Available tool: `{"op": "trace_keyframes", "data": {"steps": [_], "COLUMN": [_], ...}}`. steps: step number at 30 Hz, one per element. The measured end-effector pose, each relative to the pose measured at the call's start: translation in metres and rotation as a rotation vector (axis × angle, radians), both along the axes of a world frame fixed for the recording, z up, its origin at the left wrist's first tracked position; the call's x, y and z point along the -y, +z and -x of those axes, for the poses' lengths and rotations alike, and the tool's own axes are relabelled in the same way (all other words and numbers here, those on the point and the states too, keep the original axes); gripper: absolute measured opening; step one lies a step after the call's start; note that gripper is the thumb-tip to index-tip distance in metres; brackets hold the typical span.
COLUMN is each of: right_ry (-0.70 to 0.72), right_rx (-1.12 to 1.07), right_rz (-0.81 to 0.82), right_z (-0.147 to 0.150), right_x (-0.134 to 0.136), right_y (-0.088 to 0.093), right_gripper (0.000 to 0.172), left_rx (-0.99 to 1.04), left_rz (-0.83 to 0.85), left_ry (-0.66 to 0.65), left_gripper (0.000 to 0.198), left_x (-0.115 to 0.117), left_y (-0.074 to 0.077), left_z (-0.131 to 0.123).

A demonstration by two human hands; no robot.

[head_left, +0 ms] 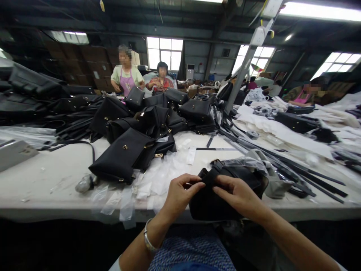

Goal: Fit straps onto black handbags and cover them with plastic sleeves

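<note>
A black handbag [216,205] lies at the table's front edge, right of the middle, with clear plastic film [245,162] along its top. Both hands pinch a dark strap or flap at its upper left. My left hand [183,192], a bangle on its wrist, has thumb and forefinger closed on that piece's left side. My right hand [237,194] is closed on it from the right, partly over the bag. Exactly which part sits between the fingertips is hard to make out. Left of my hands another black handbag [121,154] with gold hardware lies tilted.
Black handbags [153,116] are heaped across the table's middle. Clear plastic bags and white scraps [158,177] lie left of my hands. A grey tape dispenser [278,184] and long black straps [304,165] are at the right, near a metal post [245,64]. Several people work beyond.
</note>
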State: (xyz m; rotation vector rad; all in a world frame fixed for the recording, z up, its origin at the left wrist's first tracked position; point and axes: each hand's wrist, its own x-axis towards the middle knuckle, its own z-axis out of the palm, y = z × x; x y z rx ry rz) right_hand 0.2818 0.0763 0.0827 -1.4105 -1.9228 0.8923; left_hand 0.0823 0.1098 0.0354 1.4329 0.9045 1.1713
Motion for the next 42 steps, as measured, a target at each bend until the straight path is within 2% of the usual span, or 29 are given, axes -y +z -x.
{"op": "trace_keyframes", "data": {"steps": [3, 8, 12, 15, 18, 23, 31, 38, 42], "right_ry": [-0.022, -0.015, -0.149, -0.254, -0.266, -0.245, -0.266, -0.305, -0.364], "right_rx": [-0.042, -0.120, -0.030, 0.075, 0.113, 0.082, 0.022, 0.019, 0.090], "right_rz": [0.025, 0.074, 0.008, -0.083, -0.095, -0.058, -0.002, -0.042, -0.125], "right_z": [0.002, 0.005, 0.013, 0.019, 0.021, 0.019, 0.017, 0.020, 0.025], "right_x": [0.004, 0.007, 0.012, 0.015, 0.015, 0.012, 0.010, 0.010, 0.014], "right_y": [-0.007, -0.005, -0.005, -0.006, -0.007, -0.006, -0.011, -0.023, -0.026], "right_gripper": [0.027, 0.031, 0.031, 0.027, 0.027, 0.027, 0.031, 0.026, 0.021], "left_rx": [-0.018, -0.039, -0.018, 0.005, -0.003, -0.020, 0.054, 0.036, -0.018], "left_rz": [-0.017, -0.052, -0.050, 0.029, 0.095, 0.085, 0.131, 0.139, 0.117], "left_ry": [-0.031, -0.092, -0.077, -0.082, -0.106, -0.161, -0.107, -0.099, -0.061], "left_gripper": [0.013, 0.015, 0.016, 0.018, 0.023, 0.023, 0.018, 0.014, 0.010], "left_x": [0.004, 0.006, 0.008, 0.008, 0.006, 0.000, 0.001, 0.001, 0.003], "left_y": [-0.004, -0.003, -0.002, -0.003, -0.005, -0.007, -0.006, -0.008, -0.007], "left_z": [0.006, 0.014, 0.011, 0.008, 0.009, 0.012, 0.004, -0.002, -0.006]}}
